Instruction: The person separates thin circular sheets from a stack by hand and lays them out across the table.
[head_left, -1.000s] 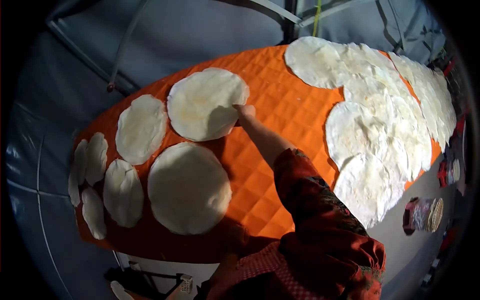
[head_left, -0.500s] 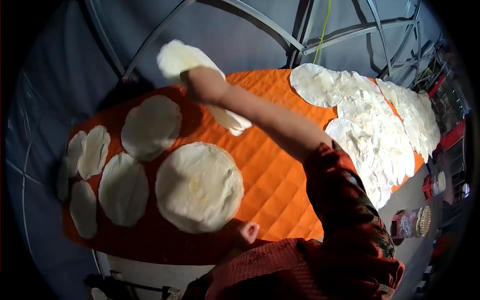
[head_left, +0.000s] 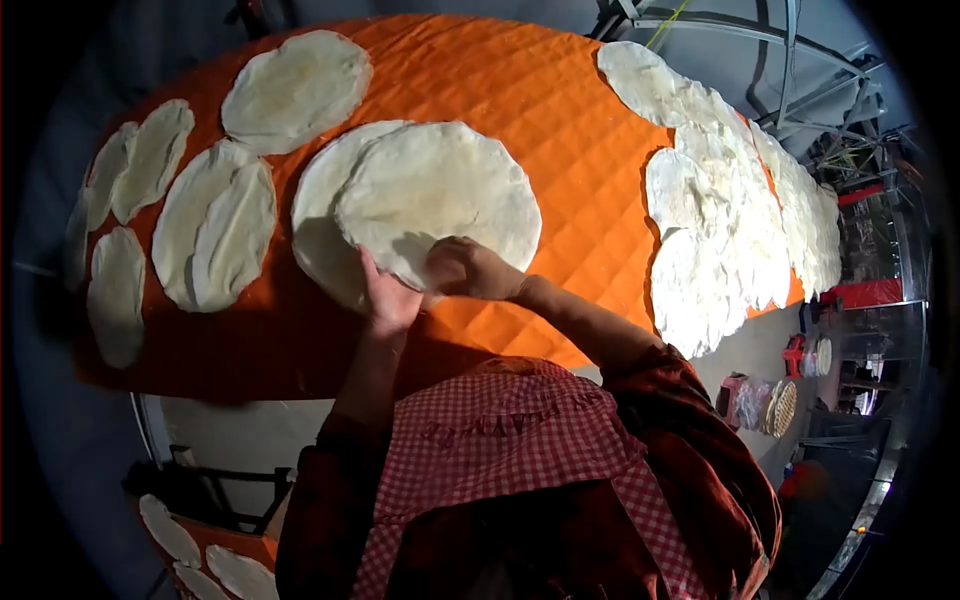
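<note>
A thin, pale round flatbread (head_left: 440,190) lies on top of another round flatbread (head_left: 325,235), shifted to the right so the lower one shows at the left. At the near edge of the upper round, my left hand (head_left: 390,298) pinches the rim, its thumb on top. Just right of it, my right hand (head_left: 470,270) is curled at the same edge, somewhat blurred, its fingertips mostly hidden. Both rounds rest on the orange quilted table cover (head_left: 580,200).
Several flatbreads (head_left: 295,90) are spread on the left of the cover. A dense overlapping layer of flatbreads (head_left: 720,220) covers the right end. Metal frame bars (head_left: 760,35) stand behind. On the floor at right is a stool with a plastic-wrapped bundle (head_left: 755,403).
My right hand has come back from the far side and no longer carries the drooping flatbread. Both hands now meet at the upper round's near edge. The view has shifted, showing more apron.
</note>
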